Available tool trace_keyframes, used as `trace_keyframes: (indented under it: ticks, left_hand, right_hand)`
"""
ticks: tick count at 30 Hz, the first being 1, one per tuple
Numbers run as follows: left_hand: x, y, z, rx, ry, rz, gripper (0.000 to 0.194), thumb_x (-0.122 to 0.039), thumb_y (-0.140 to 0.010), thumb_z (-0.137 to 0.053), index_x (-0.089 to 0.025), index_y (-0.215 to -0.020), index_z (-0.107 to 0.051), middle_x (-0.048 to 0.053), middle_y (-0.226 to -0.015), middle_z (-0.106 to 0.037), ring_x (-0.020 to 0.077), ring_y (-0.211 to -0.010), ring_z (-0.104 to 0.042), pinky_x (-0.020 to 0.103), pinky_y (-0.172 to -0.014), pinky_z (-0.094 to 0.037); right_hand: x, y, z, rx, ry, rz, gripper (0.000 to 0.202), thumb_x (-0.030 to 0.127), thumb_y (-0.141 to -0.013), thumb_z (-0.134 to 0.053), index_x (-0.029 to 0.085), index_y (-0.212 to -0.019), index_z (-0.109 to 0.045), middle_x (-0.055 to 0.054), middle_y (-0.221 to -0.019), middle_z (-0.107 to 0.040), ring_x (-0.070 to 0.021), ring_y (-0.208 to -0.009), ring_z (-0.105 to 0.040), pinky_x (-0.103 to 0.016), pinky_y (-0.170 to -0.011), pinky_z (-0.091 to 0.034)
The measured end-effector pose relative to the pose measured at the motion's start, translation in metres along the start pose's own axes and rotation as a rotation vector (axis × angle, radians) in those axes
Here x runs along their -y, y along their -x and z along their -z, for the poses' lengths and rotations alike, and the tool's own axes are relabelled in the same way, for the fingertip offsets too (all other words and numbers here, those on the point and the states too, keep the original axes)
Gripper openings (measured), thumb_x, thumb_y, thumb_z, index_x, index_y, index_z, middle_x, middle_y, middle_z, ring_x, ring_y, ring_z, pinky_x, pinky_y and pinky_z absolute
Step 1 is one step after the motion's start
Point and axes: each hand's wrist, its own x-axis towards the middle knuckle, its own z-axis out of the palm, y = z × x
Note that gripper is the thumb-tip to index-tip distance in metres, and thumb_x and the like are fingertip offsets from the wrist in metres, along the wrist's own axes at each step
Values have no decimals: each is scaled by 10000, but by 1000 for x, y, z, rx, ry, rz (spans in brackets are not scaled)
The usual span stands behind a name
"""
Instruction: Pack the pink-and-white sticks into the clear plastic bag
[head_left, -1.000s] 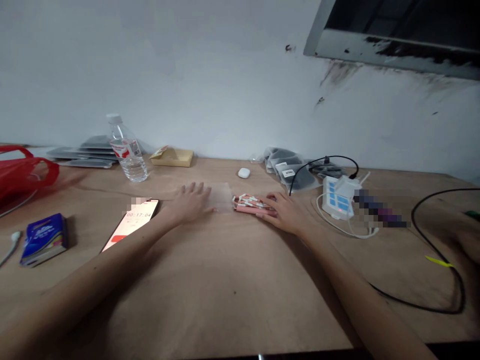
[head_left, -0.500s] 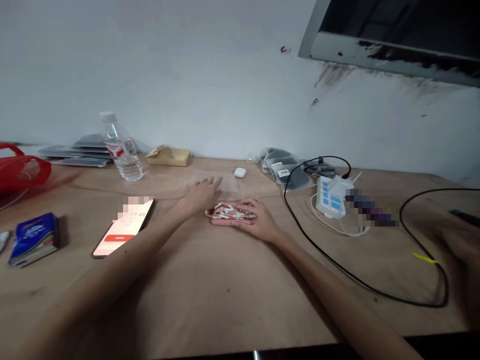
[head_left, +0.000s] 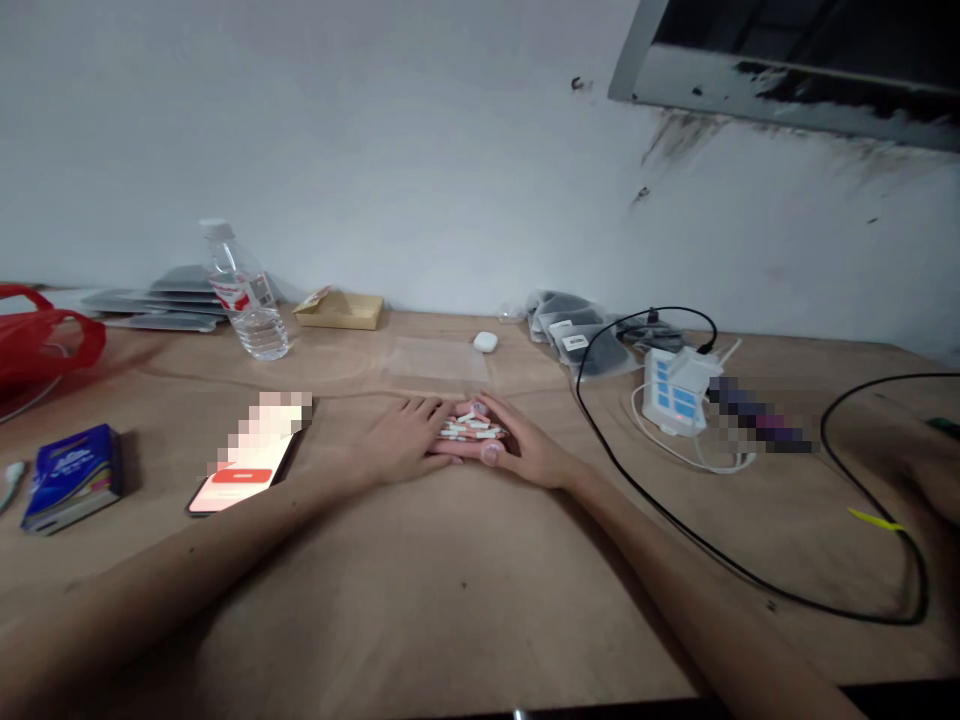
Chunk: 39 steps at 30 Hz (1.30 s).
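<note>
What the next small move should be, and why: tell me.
Probably ease the left hand and the right hand slightly towards each other to even up the sticks: they lie at mixed angles between the hands, which already flank them on both sides.

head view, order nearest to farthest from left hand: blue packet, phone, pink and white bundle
1. Pink and white bundle, against the left hand, on its right
2. Phone, to the hand's left
3. Blue packet, left of the phone
</note>
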Motion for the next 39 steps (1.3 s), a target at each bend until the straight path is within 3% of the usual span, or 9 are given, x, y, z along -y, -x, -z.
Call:
trace_keyframes:
  ticks: [2,6,14,18,23,29,34,39]
  left_hand:
    - [2,2,3,15,-1,13,578,-431,-926,-573,-179,-1415,-399,147,-1373,-537,319,-1249,-512,447,-1027,-423]
    - [-3,5,6,16,-7,73,603,-429,-872,-604,-177,-1391,-428,151,-1356,-549,329,-1217,-529,451,-988,-448]
    - [-22,-4,7,-14,-109,146,590,-558,-852,-594,-130,-1256,-553,175,-1251,-605,355,-1199,-532,491,-1051,-386]
    - [-19,-4,-1,-51,-93,118,597,-542,-861,-609,-136,-1294,-536,154,-1216,-617,340,-1150,-567,467,-1011,-421]
    - [-11,-2,-7,-97,-29,148,567,-567,-906,-582,-176,-1314,-520,121,-1215,-630,321,-1134,-578,432,-945,-465]
    - [-4,-5,-7,-109,81,200,499,-463,-911,-628,-179,-1312,-546,109,-1233,-645,300,-1144,-595,404,-932,-484]
    - [-2,-6,-2,-137,302,310,372,-273,-863,-627,-219,-1230,-642,78,-1210,-674,266,-1077,-649,372,-898,-511]
    - [-13,-11,14,-188,865,433,282,-307,-769,-746,-195,-1023,-692,52,-981,-726,239,-907,-690,338,-787,-538]
  right_hand:
    - [0,3,5,83,13,-12,847,517,-855,-703,232,-1551,-313,-164,-1529,-470,-348,-1361,-493,-543,-1096,-417]
    - [1,2,3,63,74,-21,887,473,-799,-770,249,-1532,-324,-159,-1496,-505,-342,-1306,-543,-525,-1056,-451]
    - [13,-4,4,93,103,7,711,491,-835,-724,216,-1427,-443,-160,-1346,-609,-328,-1171,-610,-487,-979,-486]
    - [11,-3,5,90,47,9,635,527,-910,-630,211,-1432,-454,-161,-1369,-602,-323,-1203,-598,-497,-1013,-470]
    - [-8,4,2,3,-89,-58,609,602,-1011,-388,238,-1498,-408,-141,-1528,-482,-295,-1391,-470,-520,-1153,-350]
    - [-28,8,-6,-142,-300,-184,663,682,-1003,-235,284,-1506,-406,-112,-1533,-485,-271,-1382,-490,-505,-1122,-406]
    - [-20,1,-5,-229,-308,-231,706,735,-968,-255,266,-1441,-489,-121,-1495,-523,-281,-1370,-497,-507,-1130,-386]
    - [5,-33,6,-218,-529,-154,734,783,-928,-250,283,-1398,-508,-96,-1451,-567,-294,-1342,-523,-504,-1084,-433]
